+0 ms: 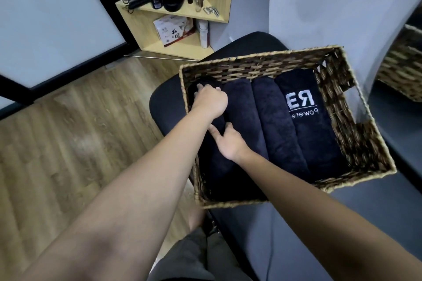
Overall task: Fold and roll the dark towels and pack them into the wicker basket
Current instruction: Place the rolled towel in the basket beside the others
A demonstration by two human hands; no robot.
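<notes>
Four dark rolled towels lie side by side in the wicker basket [356, 143], which sits on a dark padded seat [251, 45] above a wood-grain floor [68, 132]; the seat's far and near edges are covered by the basket and the arms. The rightmost towel [315, 134] bears white lettering, partly rolled out of sight. Two plain towels [278, 125] fill the middle. The leftmost towel [214, 166] is mostly hidden under both arms. The left hand [211, 101] presses its far end, fingers curled over the cloth and not closed around it. The right hand [228, 141] rests loosely spread on the same roll, nearer the body. A corner shelf [180, 29] holds small items too blurred to identify.
</notes>
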